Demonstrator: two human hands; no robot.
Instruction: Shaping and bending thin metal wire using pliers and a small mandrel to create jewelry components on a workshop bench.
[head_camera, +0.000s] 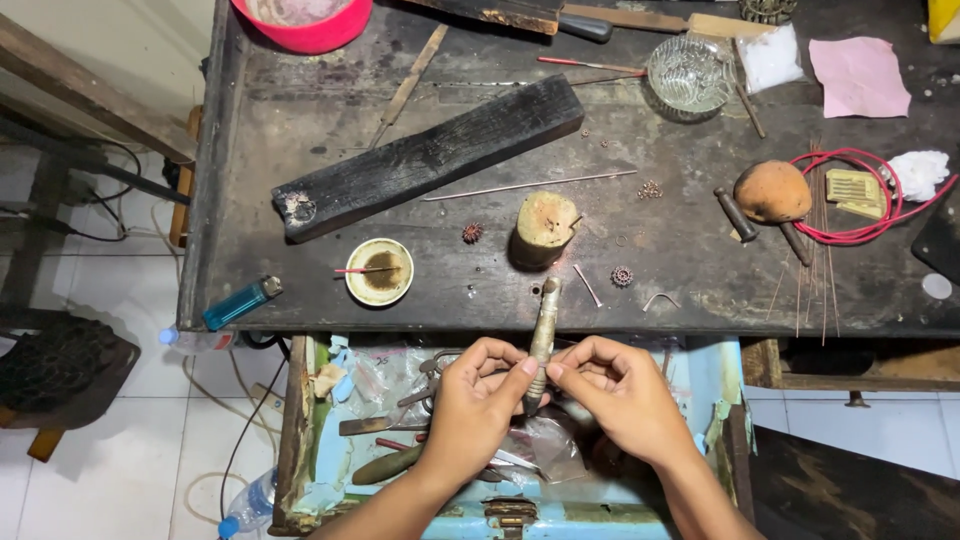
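Fingers (528, 368) of both hands pinch a slim brass hand tool (543, 340), held upright over the open drawer (690, 380); left hand (470, 400), right hand (620, 395). Looks like mid-adjustment of the tool; next needs a steady twist. Beyond: wooden stump (545, 228) and charred block (430, 155) on the worktop (700, 250).

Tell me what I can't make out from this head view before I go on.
- Lower end of the metal tool: hidden behind the left hand and right hand.
- Open drawer: its contents are partly covered by both hands and forearms.
- Red bowl: cut off by the top edge.
- Small round beads on the workbench: too small to see detail.
- Yellow object at the top right corner: cut off.
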